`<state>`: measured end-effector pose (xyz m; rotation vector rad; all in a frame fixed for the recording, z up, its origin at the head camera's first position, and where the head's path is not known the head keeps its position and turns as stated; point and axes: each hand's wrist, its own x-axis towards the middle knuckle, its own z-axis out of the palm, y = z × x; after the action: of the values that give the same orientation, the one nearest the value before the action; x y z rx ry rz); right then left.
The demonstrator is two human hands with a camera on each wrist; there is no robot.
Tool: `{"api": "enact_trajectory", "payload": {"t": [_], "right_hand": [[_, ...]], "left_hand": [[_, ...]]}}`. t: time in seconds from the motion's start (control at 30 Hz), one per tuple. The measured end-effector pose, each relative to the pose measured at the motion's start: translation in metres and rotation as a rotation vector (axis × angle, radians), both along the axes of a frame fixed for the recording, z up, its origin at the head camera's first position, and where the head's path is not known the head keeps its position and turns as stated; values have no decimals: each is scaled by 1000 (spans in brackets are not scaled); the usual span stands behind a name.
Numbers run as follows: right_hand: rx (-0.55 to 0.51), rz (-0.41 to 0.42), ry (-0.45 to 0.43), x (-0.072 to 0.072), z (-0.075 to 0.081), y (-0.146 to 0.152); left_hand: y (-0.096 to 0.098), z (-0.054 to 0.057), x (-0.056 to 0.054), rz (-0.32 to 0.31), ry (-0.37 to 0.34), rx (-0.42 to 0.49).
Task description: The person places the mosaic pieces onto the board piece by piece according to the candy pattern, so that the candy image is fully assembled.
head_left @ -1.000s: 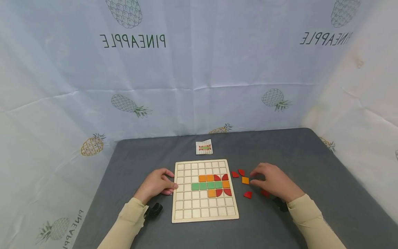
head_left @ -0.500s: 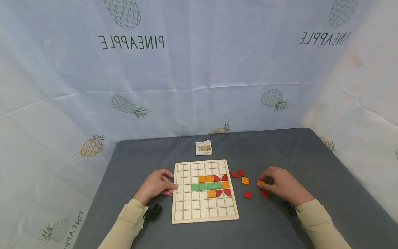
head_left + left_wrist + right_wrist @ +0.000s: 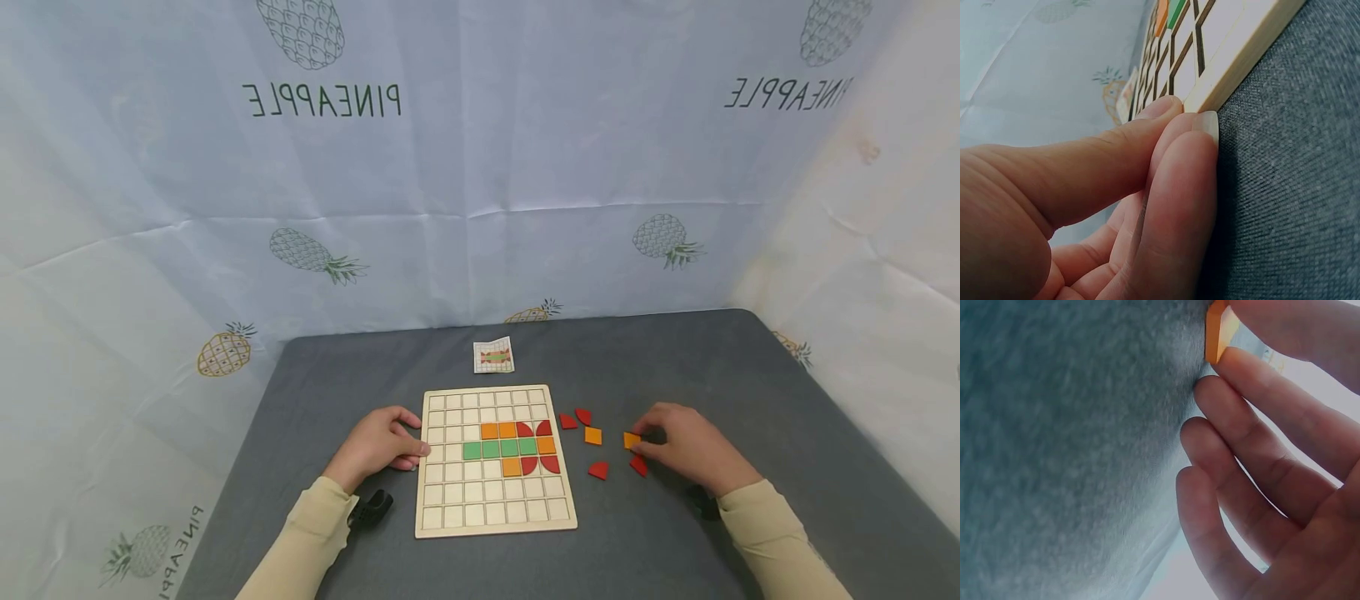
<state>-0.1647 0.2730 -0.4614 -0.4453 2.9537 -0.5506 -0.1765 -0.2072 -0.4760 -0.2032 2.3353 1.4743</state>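
My left hand [image 3: 378, 442] pinches the left edge of a pale wooden grid board [image 3: 457, 493], thumb at the top of the rim and forefinger against its side in the left wrist view. Several green square tiles [image 3: 491, 449], orange ones [image 3: 512, 467] and red quarter-round tiles [image 3: 550, 463] fill cells on the board's right half. To the right of the board, my right hand [image 3: 686, 442] holds an orange square tile [image 3: 1213, 331] between thumb and forefinger, low over the table. The right wrist view shows its other fingers loosely bent beside the cloth.
Another orange square [image 3: 593, 436] lies between board and right hand. Loose red quarter-round tiles [image 3: 598, 471] surround it, one [image 3: 638, 466] just below the right fingertips. A small printed pattern card [image 3: 493, 357] lies behind the board on the grey table [image 3: 360, 358]. Pineapple-print curtains [image 3: 420, 267] hang behind.
My right hand has moved right, away from the loose orange square near the board, and now holds another orange tile. The left hand stays at the board's edge.
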Motion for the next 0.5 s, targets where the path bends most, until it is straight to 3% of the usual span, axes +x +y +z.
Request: {"api": "enact_trajectory", "payload": {"t": [0.5], "right_hand": [[-2,-5,-15,-4,-3,3]], "left_hand": [[-1,-1,0,-1,6,0]]}}
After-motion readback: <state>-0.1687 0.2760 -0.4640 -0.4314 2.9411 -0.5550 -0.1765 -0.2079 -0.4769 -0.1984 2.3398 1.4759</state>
